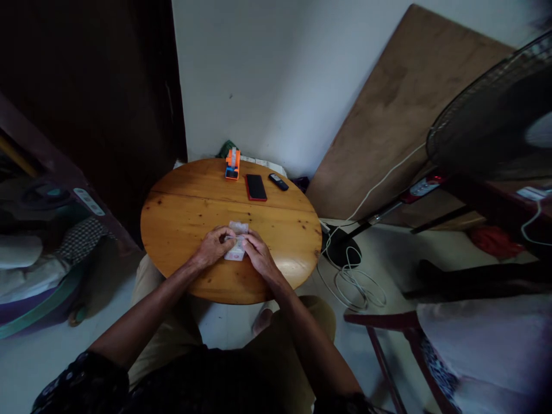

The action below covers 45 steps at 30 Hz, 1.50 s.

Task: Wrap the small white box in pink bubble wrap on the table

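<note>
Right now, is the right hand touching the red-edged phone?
Apart: the head view shows bare wooden tabletop between the right hand and the red-edged phone.

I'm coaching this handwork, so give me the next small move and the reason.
Probably hold the left hand steady and smooth the pale paper with the right hand: both hands are on it, close together, and pale paper shows both beyond them and on the near side. Whether it is one sheet or several is hard to tell.
</note>
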Each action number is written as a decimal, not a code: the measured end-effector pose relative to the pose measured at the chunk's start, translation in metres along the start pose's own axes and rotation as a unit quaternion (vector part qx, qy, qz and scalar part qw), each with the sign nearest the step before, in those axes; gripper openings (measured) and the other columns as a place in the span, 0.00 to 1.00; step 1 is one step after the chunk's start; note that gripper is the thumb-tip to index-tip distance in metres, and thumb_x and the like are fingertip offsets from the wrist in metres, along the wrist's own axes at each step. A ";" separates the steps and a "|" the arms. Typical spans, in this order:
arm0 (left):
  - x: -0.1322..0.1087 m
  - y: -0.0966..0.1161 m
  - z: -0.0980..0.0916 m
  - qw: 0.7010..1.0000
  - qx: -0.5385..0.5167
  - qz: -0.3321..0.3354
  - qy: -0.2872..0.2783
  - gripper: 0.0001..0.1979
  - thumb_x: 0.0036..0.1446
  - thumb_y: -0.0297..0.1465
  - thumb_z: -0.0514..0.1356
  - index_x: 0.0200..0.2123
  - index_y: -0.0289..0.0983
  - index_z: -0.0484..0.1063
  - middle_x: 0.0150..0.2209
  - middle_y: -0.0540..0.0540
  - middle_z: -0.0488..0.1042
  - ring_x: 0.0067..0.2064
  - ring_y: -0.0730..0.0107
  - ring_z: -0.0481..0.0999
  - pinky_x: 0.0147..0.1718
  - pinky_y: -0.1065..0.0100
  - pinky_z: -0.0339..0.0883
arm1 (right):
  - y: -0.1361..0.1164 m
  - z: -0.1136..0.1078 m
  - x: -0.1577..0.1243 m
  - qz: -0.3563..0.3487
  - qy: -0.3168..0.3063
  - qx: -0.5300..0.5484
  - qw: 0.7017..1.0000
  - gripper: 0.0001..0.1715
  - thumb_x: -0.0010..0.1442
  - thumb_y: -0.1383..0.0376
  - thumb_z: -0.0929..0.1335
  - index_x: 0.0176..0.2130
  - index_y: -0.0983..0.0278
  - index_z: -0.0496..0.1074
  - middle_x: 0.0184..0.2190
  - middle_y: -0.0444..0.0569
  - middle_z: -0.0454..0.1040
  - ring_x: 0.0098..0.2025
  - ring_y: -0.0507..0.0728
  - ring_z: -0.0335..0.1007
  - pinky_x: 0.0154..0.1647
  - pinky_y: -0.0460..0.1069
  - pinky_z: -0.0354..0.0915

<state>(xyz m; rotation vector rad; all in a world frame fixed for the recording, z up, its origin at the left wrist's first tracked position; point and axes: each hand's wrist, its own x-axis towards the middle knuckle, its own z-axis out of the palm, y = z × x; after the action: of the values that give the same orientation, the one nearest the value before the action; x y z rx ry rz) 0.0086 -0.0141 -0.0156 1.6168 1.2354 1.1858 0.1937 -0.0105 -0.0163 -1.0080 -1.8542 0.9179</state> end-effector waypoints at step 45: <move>0.000 0.007 0.013 0.992 -0.077 -0.082 0.064 0.13 0.46 0.32 0.63 0.37 0.39 0.67 0.32 0.52 0.74 0.34 0.71 0.73 0.36 0.70 0.66 | -0.034 -0.007 0.016 0.111 -0.009 0.115 0.987 0.14 0.51 0.58 0.72 0.37 0.62 0.76 0.32 0.44 0.76 0.34 0.54 0.70 0.38 0.48 0.66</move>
<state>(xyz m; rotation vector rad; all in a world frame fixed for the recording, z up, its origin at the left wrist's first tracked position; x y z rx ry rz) 0.0232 -0.0166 -0.0133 1.3181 1.2968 1.2636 0.1844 -0.0085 0.0205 -1.0779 -1.6256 1.2463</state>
